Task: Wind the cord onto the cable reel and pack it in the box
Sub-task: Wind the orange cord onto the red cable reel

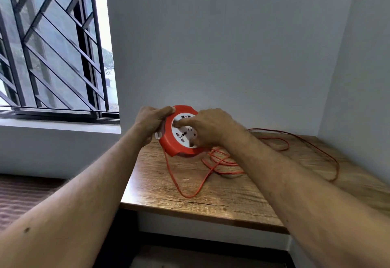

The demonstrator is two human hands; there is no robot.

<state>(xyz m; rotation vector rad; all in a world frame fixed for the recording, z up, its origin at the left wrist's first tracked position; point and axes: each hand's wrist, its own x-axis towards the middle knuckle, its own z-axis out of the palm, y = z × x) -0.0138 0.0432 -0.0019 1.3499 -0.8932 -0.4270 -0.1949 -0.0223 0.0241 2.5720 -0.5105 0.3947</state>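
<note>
A round red cable reel with a white socket face is held tilted above the far left part of the wooden table. My left hand grips its upper left rim. My right hand rests on the white face, with a finger pressed into the centre and the others curled over the right side. The orange cord hangs from the reel's lower left, loops down onto the table and lies in loose coils stretching to the right. No box is in view.
The table fills a corner, with grey walls behind it and on the right. A barred window with a sill is on the left. A dark striped surface lies low at the left, beside the table's front edge.
</note>
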